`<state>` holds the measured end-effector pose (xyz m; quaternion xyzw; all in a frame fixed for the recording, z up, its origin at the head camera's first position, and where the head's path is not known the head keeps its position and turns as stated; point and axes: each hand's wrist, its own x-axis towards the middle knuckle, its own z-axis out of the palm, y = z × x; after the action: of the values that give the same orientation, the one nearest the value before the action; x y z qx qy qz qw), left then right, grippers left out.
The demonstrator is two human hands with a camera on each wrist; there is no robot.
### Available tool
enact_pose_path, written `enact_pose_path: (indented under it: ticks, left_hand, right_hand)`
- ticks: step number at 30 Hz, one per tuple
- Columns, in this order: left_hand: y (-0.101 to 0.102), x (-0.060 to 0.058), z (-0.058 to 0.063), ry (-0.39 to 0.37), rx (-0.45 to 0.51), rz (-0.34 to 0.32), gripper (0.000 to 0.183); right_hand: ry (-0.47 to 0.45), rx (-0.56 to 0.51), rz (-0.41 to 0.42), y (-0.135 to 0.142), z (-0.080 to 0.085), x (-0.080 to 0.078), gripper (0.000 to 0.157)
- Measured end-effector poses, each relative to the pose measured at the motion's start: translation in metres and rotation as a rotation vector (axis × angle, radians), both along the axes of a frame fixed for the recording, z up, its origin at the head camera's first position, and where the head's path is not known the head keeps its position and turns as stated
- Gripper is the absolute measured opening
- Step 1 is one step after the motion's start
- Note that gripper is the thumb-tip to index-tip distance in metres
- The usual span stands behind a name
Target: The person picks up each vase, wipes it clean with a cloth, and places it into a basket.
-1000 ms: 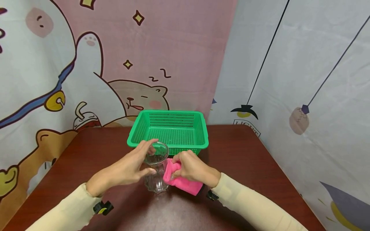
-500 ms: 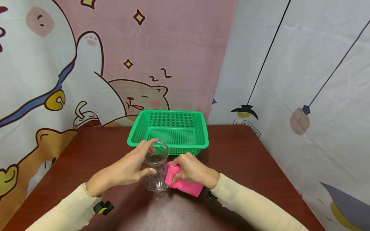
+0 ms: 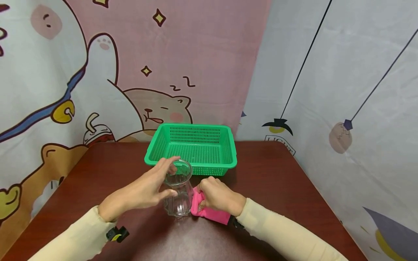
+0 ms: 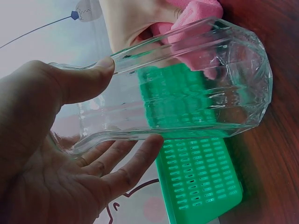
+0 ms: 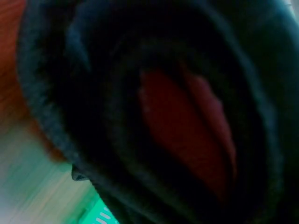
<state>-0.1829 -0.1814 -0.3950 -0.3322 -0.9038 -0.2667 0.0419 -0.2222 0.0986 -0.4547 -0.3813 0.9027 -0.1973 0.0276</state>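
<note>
Compared with one second ago, the pink cloth (image 3: 213, 216) and the right hand (image 3: 218, 195) are shifted slightly lower, nearer the viewer; the left hand (image 3: 147, 189) is kept in nearly the same place.

Head view: a clear glass vase (image 3: 179, 204) is held upright at the middle of a brown table (image 3: 277, 188), its upper part gripped between left thumb and fingers. The bunched cloth is pinched in the right hand, just beside the vase's lower right side. A green basket (image 3: 212, 167) is set behind the vase, and a cartoon-printed backdrop (image 3: 209, 54) is hung beyond the table.

Left wrist view: the vase is shown sideways, with the thumb pressed to one side and fingertips to the other. The basket is seen through the glass.

Right wrist view: most is filled by dark, blurred folds around a reddish patch; the right hand's grip cannot be told here.
</note>
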Motion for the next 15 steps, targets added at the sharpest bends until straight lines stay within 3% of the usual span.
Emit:
enact_pose_path:
  ticks: [15]
  left_hand:
    - [0.0005, -0.0001, 0.0014, -0.013, 0.001, -0.002, 0.105]
  right_hand:
    - [0.001, -0.015, -0.001, 0.0013, -0.0016, 0.0002, 0.022]
